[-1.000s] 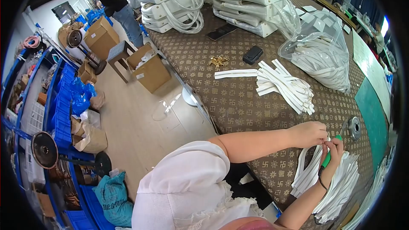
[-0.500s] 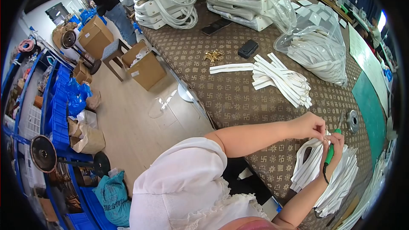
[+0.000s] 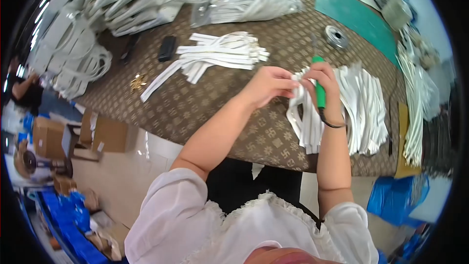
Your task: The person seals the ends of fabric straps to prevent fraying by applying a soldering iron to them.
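My right hand (image 3: 325, 80) is wrapped around a green-handled soldering iron (image 3: 320, 88), its thin metal tip pointing away from me and its black cord running down over the wrist. The thumb and fingertips of that hand also meet the end of a white zipper strip (image 3: 296, 93). My left hand (image 3: 271, 85) pinches the same end from the left, and the fingers hide most of it. Beneath and beside my right hand lies a broad bundle of white strips (image 3: 361, 112). A second pile of white strips (image 3: 220, 54) lies farther off to the left.
A metal spool (image 3: 336, 36) lies beyond my right hand, near a green mat (image 3: 354, 17). Small gold pieces (image 3: 138, 82) and a black case (image 3: 167, 48) are at the left. Stacked white bags (image 3: 141, 0) and a filled plastic bag (image 3: 249, 0) stand at the back.
My head view has swung to the right, so the table and both arms now sit nearer the centre. Both hands stay together at the strip end, the soldering iron still in my right hand.
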`<state>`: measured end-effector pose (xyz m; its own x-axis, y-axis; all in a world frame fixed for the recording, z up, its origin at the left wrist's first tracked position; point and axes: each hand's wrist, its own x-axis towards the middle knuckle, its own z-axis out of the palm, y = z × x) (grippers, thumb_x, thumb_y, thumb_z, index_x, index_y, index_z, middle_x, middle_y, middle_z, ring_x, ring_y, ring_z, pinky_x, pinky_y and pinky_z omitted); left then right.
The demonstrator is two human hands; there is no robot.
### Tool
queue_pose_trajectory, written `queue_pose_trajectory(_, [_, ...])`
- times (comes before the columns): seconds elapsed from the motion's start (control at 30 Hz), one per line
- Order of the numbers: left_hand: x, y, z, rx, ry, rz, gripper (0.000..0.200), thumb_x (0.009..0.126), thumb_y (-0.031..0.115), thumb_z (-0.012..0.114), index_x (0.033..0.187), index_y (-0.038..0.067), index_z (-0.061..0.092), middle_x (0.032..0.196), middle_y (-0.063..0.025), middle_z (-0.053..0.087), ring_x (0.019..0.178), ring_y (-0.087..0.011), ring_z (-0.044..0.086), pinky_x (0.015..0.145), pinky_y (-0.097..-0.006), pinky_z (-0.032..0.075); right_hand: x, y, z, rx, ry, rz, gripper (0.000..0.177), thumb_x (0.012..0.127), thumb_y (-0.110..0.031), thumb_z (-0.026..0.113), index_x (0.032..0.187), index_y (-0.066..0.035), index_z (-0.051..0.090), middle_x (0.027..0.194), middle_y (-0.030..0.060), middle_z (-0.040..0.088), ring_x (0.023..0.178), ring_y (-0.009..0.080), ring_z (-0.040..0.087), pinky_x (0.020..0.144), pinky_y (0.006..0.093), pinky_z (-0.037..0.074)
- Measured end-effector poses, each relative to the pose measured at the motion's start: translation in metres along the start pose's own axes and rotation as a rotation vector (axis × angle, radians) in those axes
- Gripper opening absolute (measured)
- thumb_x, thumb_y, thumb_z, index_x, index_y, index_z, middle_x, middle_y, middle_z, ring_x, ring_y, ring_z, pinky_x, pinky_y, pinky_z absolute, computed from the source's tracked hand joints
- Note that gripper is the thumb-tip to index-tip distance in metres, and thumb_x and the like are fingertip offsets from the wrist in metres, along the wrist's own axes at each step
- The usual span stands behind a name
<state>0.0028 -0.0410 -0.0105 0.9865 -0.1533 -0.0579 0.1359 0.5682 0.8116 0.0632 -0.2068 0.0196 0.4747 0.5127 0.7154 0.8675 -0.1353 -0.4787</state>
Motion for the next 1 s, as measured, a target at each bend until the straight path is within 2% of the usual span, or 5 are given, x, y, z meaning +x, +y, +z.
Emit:
queue_pose_trajectory(0.07, [-0.001,0.001,-0.002,0.095,0.055,0.013,0.011,0.079,0.003,0.064,0.089,-0.001,0.062,0.082,-0.0069,0.063,0.072,-0.0131,0.060,0.062,-0.0255,0.049,0.000,-0.001,-0.002,-0.014,0.007,0.011,0.022,0.064,0.009,0.067,0.080,-0.004,0.059,0.084,0.0075,0.052,0.082,0.0238,0.053,0.073,0.0323,0.043])
queue_pose_trajectory(0.37, [-0.002,0.003,0.000,0.096,0.060,-0.071,0.010,0.079,0.004,0.064,0.088,0.001,0.062,0.081,-0.0048,0.063,0.070,-0.0112,0.058,0.062,-0.0246,0.047,0.000,0.002,-0.002,-0.034,-0.011,-0.004,0.018,0.067,0.005,0.069,0.079,-0.005,0.061,0.085,0.0065,0.052,0.083,0.0240,0.053,0.073,0.0320,0.043])
queue_pose_trajectory(0.73, [0.002,-0.019,0.010,-0.126,0.146,0.276,0.013,0.080,0.003,0.063,0.092,0.000,0.062,0.085,-0.0051,0.063,0.074,-0.0113,0.059,0.068,-0.0253,0.049,-0.001,-0.012,0.010,0.148,0.073,0.238,0.007,0.078,-0.002,0.062,0.082,-0.002,0.056,0.088,0.0089,0.053,0.087,0.0237,0.052,0.081,0.0313,0.041])
queue_pose_trajectory(0.87, [-0.001,-0.020,0.019,-0.042,0.212,0.376,0.014,0.080,0.003,0.062,0.094,0.000,0.061,0.088,-0.0054,0.063,0.076,-0.0111,0.059,0.069,-0.0256,0.048,-0.004,-0.010,0.010,0.188,0.089,0.257,0.006,0.079,-0.004,0.061,0.083,-0.002,0.056,0.089,0.0089,0.052,0.088,0.0225,0.052,0.081,0.0306,0.040])
queue_pose_trajectory(1.0, [-0.004,-0.014,0.025,-0.070,0.176,0.334,0.016,0.080,0.003,0.061,0.096,0.000,0.061,0.088,-0.0052,0.063,0.077,-0.0109,0.058,0.068,-0.0246,0.048,-0.005,-0.004,0.008,0.223,0.066,0.239,0.007,0.078,-0.003,0.062,0.083,-0.002,0.057,0.089,0.0086,0.053,0.087,0.0221,0.052,0.079,0.0300,0.041])
